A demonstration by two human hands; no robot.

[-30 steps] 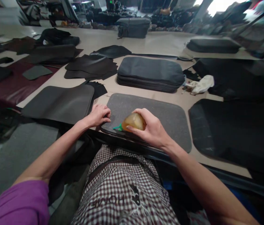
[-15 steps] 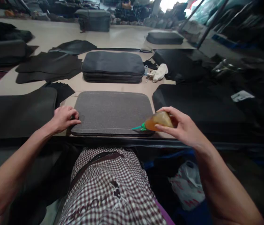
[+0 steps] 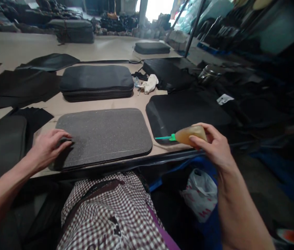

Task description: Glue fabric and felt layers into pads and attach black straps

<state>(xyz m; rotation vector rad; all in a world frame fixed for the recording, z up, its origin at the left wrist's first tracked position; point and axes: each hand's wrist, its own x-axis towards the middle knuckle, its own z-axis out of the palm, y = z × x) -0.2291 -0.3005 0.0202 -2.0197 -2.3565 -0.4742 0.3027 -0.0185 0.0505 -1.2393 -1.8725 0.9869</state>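
Note:
My right hand (image 3: pixel 213 144) is wrapped round a glue bottle (image 3: pixel 191 135) of amber liquid, its green nozzle pointing left above the right-hand black panel's near edge. A grey rounded panel (image 3: pixel 105 135) lies on a thin stack at the table's front edge. At its left end is my left hand (image 3: pixel 51 144), thumb and fingers closed together at the panel's edge; what lies between them is hard to see. Faint pale lines run along the panel's long edges.
Behind the panel sits a stack of dark rounded pieces (image 3: pixel 97 78). A crumpled white cloth (image 3: pixel 150 84) lies beside it. Black panels (image 3: pixel 183 111) cover the right side, and dark sheets (image 3: pixel 19 85) the left. A white plastic bag (image 3: pixel 200 194) hangs below the table edge.
The view has turned to the right. My right hand has carried the bottle off the grey panel to its right. My left hand stays at the panel's left end.

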